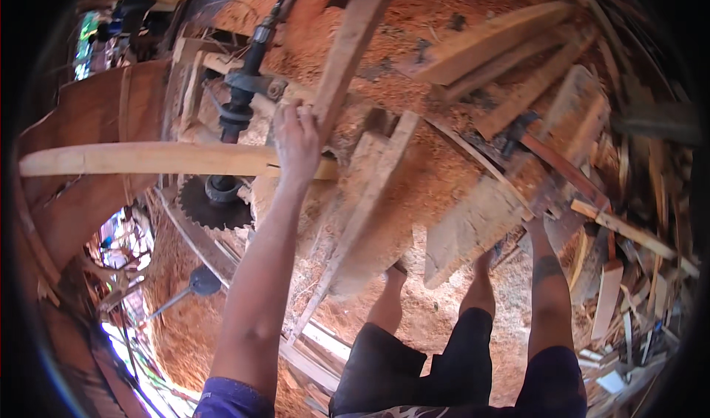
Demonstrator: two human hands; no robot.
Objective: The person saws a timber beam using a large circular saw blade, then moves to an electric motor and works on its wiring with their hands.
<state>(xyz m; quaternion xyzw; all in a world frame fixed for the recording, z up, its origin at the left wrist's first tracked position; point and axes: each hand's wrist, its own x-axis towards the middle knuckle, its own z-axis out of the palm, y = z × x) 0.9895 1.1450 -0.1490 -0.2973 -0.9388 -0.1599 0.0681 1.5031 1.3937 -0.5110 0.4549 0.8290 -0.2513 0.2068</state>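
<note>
My left hand [297, 140] lies across a long, slightly curved wooden plank [148, 157] near its right end. Its fingers are bent over the far side, with the tips partly hidden. Just left of this hand, a toothed circular saw blade [214, 205] sits below the plank, on a dark metal shaft [238, 103] that runs away from me. A thick beam [355, 48] slopes away beyond the hand. At the right, my right hand [538, 224] is low beside the end of a sawdust-covered board [473, 222]. Its fingers cannot be made out.
A hammer [566, 168] with a reddish handle rests on wood at the right. Stacked timbers [492, 41] lie behind it, and offcuts [610, 296] pile up at far right. Sawdust [296, 18] covers the ground. A reddish-brown panel [96, 111] stands at the left.
</note>
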